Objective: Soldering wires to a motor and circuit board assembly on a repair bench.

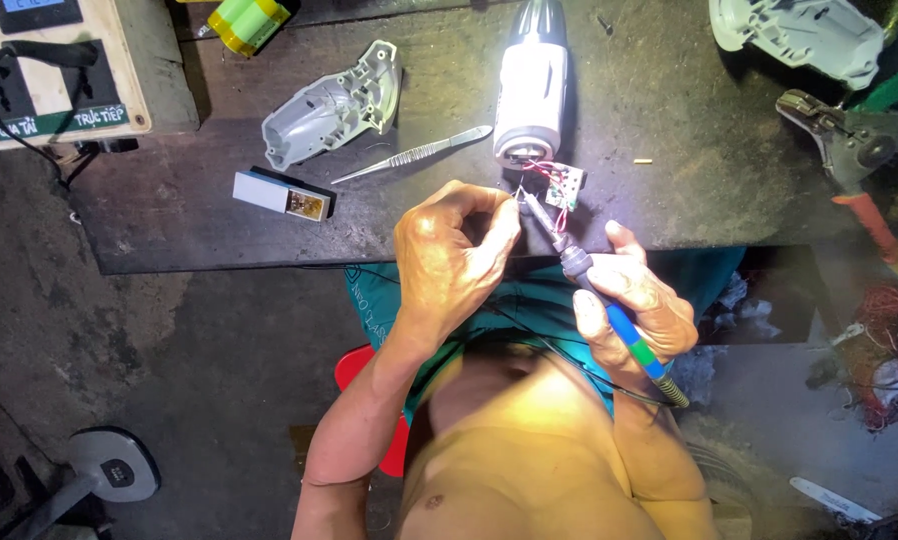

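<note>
- Here the right hand (pixel 639 300) holds a soldering iron (pixel 589 290) like a pen, fingers closed round its dark grip, the blue-and-green handle running back past the palm and the cord trailing off behind the wrist.
- Ahead of that grip, the iron's tip reaches the small circuit board (pixel 566 185), which hangs by thin red wires (pixel 544 172) off the open end of a white cordless drill body (pixel 531 85) lying on the dark workbench (pixel 689 170).
- The left hand (pixel 449 255) is pinched shut just beside the tip, thumb and forefinger together on something thin; it is too small to tell whether that is a wire end or solder.
- To do this well, in all likelihood, the person rests both wrists on the bench edge so the tip stays steady on one joint.
- The left pinch sits very near the hot tip, so the fingers do better back along the strand than at its end.
- The board is loose on its wires; light pressure keeps it from swinging away from the iron.
- Beyond the left hand lie steel tweezers (pixel 414 155), a grey drill housing half (pixel 334 100) and a small white-and-black box (pixel 281 193), all clear of the joint.
- Well off past the right hand rest red-handled pliers (pixel 849 160) and another housing half (pixel 799 35).
</note>
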